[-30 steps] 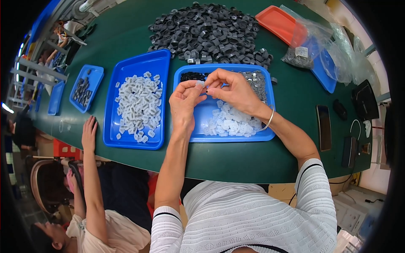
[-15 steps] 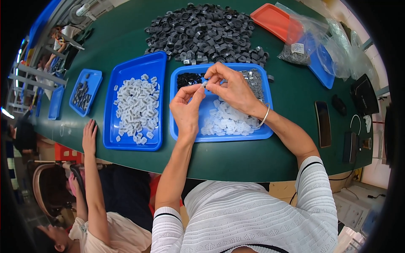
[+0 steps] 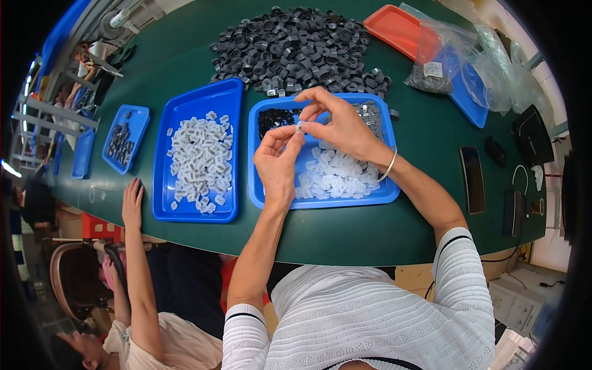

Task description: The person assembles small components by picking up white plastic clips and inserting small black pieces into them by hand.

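Above a blue tray (image 3: 254, 185), my left hand (image 3: 279, 161) and my right hand (image 3: 345, 129) meet at their fingertips. Pinched between them is a small whitish plastic part (image 3: 300, 126), largely covered by the fingers. Under my right wrist, the tray holds a heap of translucent white plastic pieces (image 3: 336, 177). Small black parts (image 3: 274, 120) fill its far left corner, and small grey metal-looking parts (image 3: 371, 120) its far right. To the left, a deeper blue tray (image 3: 158, 191) carries many white plastic parts (image 3: 200, 157) of a blocky shape.
A large pile of dark grey ring-like parts (image 3: 296, 49) covers the far middle. Right of it lie a red tray (image 3: 394, 28) and plastic bags (image 3: 456, 49). A phone (image 3: 472, 180) is at right. Another person's hand (image 3: 132, 200) rests on the table near a small blue tray (image 3: 143, 126).
My left fingers have shifted slightly around the small part, and my right fingers are spread a little wider. The whole view has tilted slightly; trays and heaps look unchanged.
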Demonstrator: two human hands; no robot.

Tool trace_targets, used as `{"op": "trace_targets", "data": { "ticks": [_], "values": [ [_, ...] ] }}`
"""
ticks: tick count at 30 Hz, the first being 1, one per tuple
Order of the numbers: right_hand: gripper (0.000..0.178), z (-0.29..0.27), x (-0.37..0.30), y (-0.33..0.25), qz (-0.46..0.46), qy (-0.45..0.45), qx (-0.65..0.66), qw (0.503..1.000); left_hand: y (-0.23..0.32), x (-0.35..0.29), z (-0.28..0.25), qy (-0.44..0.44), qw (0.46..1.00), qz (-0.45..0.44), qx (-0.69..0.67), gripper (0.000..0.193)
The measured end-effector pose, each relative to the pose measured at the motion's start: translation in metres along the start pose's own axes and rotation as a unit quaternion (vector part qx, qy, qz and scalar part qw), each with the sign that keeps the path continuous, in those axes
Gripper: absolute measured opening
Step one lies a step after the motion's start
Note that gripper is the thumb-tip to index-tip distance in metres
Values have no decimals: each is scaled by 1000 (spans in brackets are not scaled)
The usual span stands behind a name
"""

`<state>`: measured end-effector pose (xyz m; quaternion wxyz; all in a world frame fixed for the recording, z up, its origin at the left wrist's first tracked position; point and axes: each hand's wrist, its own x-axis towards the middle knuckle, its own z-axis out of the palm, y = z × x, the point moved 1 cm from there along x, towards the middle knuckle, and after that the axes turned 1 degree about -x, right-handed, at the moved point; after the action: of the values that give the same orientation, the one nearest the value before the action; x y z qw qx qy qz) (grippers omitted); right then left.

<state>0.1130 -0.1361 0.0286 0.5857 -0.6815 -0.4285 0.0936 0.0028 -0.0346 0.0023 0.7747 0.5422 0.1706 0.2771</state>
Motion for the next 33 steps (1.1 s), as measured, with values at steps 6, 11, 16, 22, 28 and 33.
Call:
{"op": "trace_targets", "data": {
  "ticks": [6, 11, 16, 22, 28, 33],
  "values": [
    [35, 6, -6, -3, 59, -1, 57, 997, -3, 3, -6, -2, 998, -48, -38, 16],
    [35, 13, -7, 4, 52, 3, 147, 988, -2, 3, -5, 12, 995, -73, -72, 15],
    [37, 14, -9, 6, 60, 15, 162, 985, -4, 3, -5, 4, 994, -79, -80, 14],
    [43, 11, -9, 8, 111, -37, 114, 986, 5, 8, -8, -43, 982, 81, 164, 12],
    [42, 12, -7, 8, 78, -32, 184, 979, 5, 9, -13, -26, 997, 21, 74, 12],
    [42, 12, -7, 9, 103, -35, 214, 971, 7, 7, -11, -22, 998, 18, 63, 13]
  ]
}}
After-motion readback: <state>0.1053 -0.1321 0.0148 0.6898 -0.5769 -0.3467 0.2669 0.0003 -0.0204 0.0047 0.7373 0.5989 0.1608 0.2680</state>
